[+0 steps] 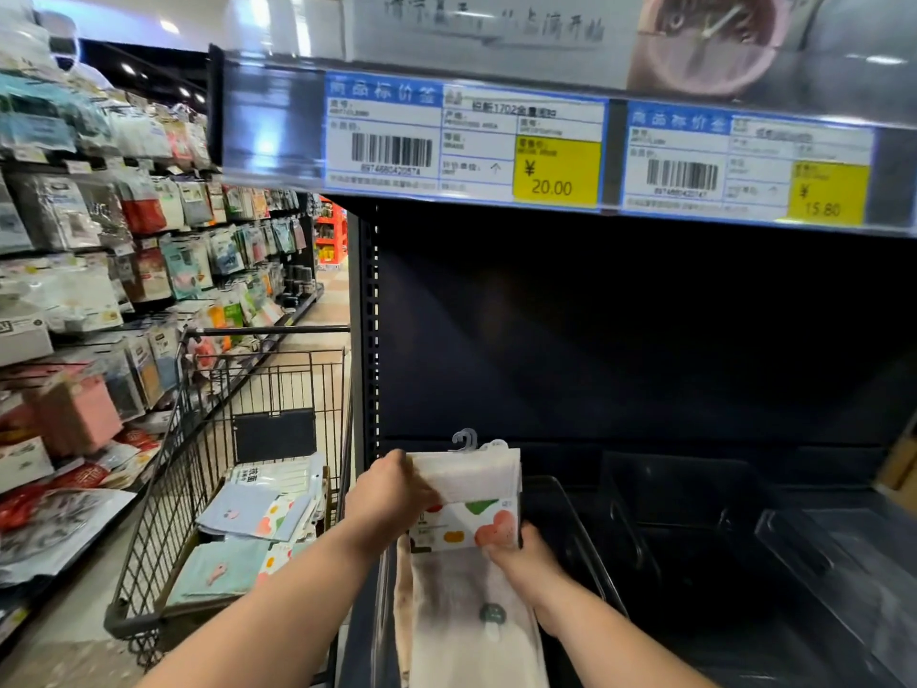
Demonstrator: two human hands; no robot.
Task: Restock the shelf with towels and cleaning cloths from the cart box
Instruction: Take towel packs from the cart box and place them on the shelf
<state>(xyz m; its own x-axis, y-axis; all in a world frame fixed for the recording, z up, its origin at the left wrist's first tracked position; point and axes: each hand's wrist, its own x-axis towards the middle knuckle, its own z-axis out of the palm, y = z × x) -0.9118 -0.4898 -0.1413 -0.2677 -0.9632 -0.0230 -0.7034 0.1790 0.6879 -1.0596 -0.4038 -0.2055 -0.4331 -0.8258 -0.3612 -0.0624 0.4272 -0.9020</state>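
I hold a packaged white towel (471, 494) with a fruit-print label and a plastic hanger hook upright at the left end of the dark lower shelf (694, 563). My left hand (392, 494) grips its upper left side, and my right hand (521, 558) grips its lower right corner. Below it, another packaged towel (471, 633) lies flat in the shelf's left section. To the left stands the wire cart (198, 469), where more packaged towels and cloths (258, 518) are piled.
Clear plastic dividers (585, 543) split the dark shelf into bins. An upper shelf edge with price tags (466, 141) hangs overhead. Racks of hanging packaged goods (124, 250) line the aisle on the left, close to the cart.
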